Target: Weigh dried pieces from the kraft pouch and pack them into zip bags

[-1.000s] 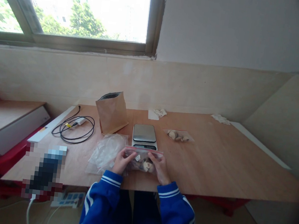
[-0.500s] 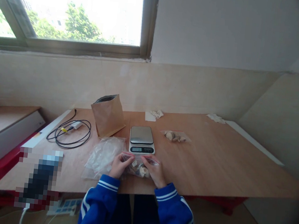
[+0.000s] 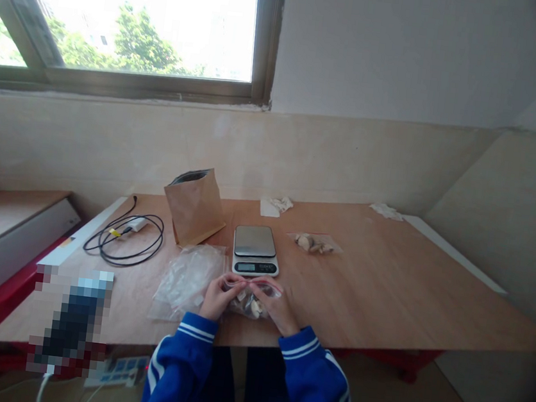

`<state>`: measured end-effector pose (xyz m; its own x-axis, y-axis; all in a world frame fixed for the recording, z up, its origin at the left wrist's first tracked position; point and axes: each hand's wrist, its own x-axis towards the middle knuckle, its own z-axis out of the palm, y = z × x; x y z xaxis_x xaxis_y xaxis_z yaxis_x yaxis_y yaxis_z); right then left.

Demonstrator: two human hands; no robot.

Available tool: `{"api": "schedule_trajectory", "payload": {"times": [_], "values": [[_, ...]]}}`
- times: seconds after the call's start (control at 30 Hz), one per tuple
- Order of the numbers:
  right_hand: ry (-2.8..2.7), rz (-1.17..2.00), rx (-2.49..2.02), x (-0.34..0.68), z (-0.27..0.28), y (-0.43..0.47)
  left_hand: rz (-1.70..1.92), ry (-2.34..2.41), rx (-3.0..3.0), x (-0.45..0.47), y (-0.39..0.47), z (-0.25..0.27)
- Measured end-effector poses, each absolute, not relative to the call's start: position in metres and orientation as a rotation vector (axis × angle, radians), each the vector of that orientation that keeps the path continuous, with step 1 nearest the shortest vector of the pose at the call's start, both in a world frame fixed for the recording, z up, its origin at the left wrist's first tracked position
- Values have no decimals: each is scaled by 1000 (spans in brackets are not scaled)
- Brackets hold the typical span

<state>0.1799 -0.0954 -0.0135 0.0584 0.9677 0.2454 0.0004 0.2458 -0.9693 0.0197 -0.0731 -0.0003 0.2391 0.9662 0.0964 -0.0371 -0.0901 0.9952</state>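
Bench [image 3: 383,298], wood top. Paper bag [image 3: 193,208], brown, upright, mouth open, toward back, left of centre. Clear plastic bags [image 3: 184,282], piled in front of it. Digital scale [image 3: 254,246], white, metal pan, right of pile. Left hand [image 3: 216,295] and right hand [image 3: 279,306], each grip narrow, pinching red-edged top of zip bag [image 3: 252,307]. Zip bag, pale pieces inside, just before scale. Second filled bag [image 3: 314,244], lying right of scale.
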Motion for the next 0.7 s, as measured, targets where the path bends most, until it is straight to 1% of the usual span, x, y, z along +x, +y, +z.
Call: {"api": "schedule_trajectory", "payload": {"times": [0.53,0.7], "values": [[-1203,949,-1067,178,-12,-96,1106,980,1333,21,-71,-5],[-940,1027,-1074,183,-21,-91,1115,1006,1350,17,-71,-2]]}}
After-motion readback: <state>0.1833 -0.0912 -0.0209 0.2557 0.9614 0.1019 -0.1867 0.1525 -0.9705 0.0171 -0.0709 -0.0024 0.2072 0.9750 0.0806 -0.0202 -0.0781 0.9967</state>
